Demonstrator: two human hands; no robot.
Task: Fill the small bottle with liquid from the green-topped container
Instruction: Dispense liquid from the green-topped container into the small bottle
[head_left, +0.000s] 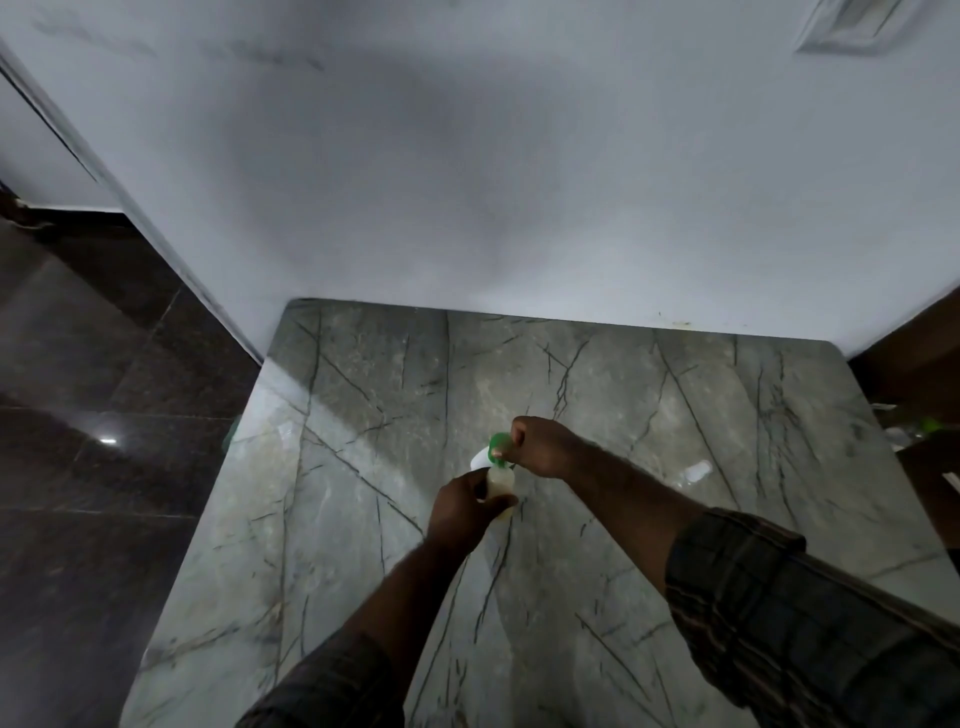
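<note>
The small bottle, pale and see-through, sits in the left hand, whose fingers and thumb curl round its lower half. I cannot tell whether its base rests on the table or hangs just above it. Directly over its mouth the green-topped container is tipped in the right hand, which grips it in a closed fist, so only the green top and a sliver of white body show beside the knuckles. The hands are close together, the right just beyond the left.

The bottle looks like thin, light plastic. It would probably tip or dent easily, so a snug hold round the middle, without squeezing, seems the safest. Spilled liquid on its side could make it slippery. The container also seems light, and is best held by its body.

No stream of liquid can be made out, nor how full the bottle is, nor whether the green top is open, because the hands cover most of both. On the table to the right of the right hand lies a small clear object, too blurred to name. A pale wall rises beyond the hands
</note>
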